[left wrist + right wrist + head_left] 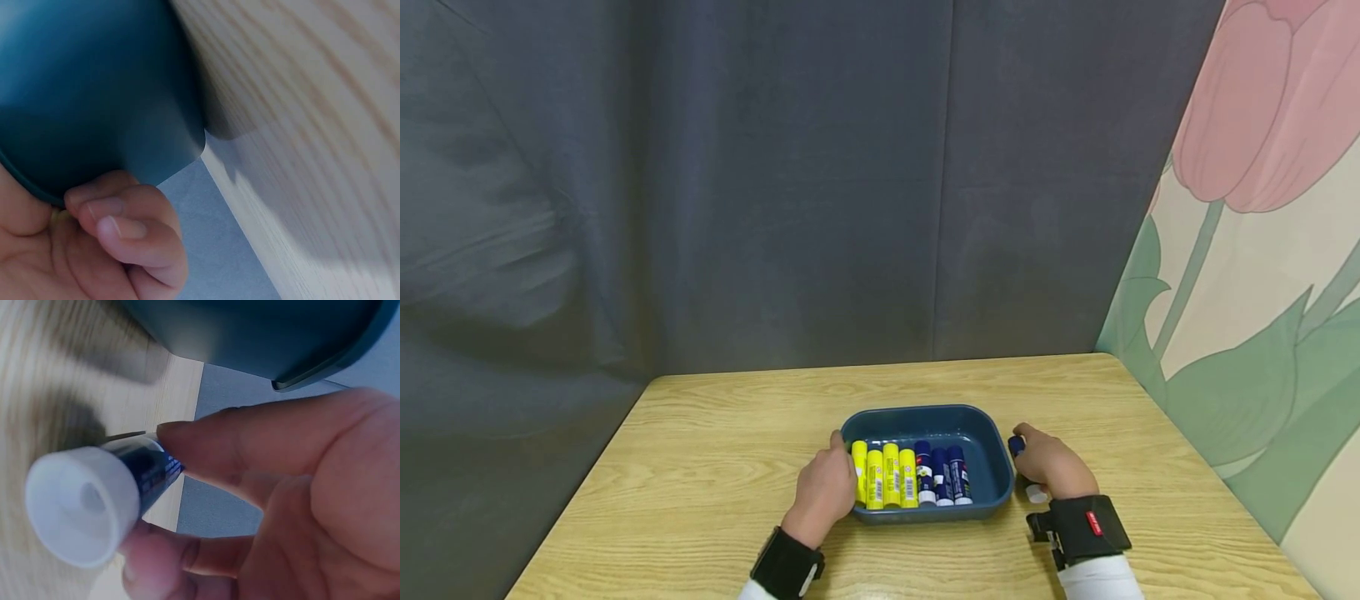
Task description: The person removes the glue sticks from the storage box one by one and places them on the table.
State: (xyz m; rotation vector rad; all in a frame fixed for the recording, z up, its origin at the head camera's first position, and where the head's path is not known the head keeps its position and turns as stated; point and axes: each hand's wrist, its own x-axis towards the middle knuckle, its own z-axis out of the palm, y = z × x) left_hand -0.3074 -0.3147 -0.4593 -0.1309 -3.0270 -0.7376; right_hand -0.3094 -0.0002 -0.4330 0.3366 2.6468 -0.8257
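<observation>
A dark teal tray holds a row of yellow glue sticks on its left and three navy glue sticks with white bases beside them. My left hand grips the tray's left rim, fingers curled under the edge against the outer wall in the left wrist view. Just right of the tray, my right hand pinches another navy glue stick between thumb and fingers. Its hollow white base faces the right wrist camera, close over the table.
The wooden table extends around the tray. Behind it hangs a dark grey curtain. A wall painted with tulips borders the right side. Black wrist bands sit on both wrists.
</observation>
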